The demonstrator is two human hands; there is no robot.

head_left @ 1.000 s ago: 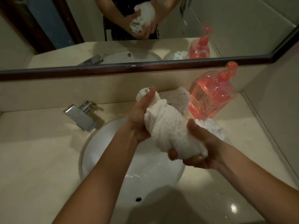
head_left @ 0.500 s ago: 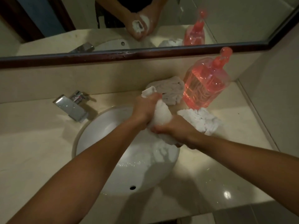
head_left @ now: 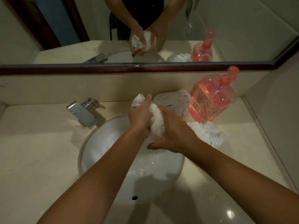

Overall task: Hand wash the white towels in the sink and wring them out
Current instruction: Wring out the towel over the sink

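- Beige stone bench (head_left: 40, 151) filled most of the view, and a long mirror (head_left: 226, 21) in a dark frame ran along the far wall.
- A round white sink (head_left: 100, 152) was set into the bench. Its basin was wet, with drops of water shining near the middle.
- A chrome tap (head_left: 82, 113) stood at the far left edge of the sink, its spout pointing toward the basin.
- Both hands held one white towel (head_left: 157, 125) in the air above the far part of the sink.
- The left hand (head_left: 140, 115) gripped the far end, with its fingers (head_left: 146, 102) closed tightly round the cloth. A small tuft stuck out beyond the hand.
- The right hand (head_left: 174, 133) gripped the near end, with its fingers curled over the cloth and the thumb stretched to the left.
- Between the two hands the white towel looked twisted into a thick roll.
- A second towel (head_left: 173, 101) lay crumpled on the bench just behind the hands, beside the soap bottle (head_left: 212, 102).
- A third towel (head_left: 208, 135) lay bunched on the bench to the right of the sink, on the near side of the bottle.
- The soap bottle was pink and transparent, with a pump on top, and it stood upright at the far right.
- The mirror reflected the hands, the towels, the tap and the bottle.
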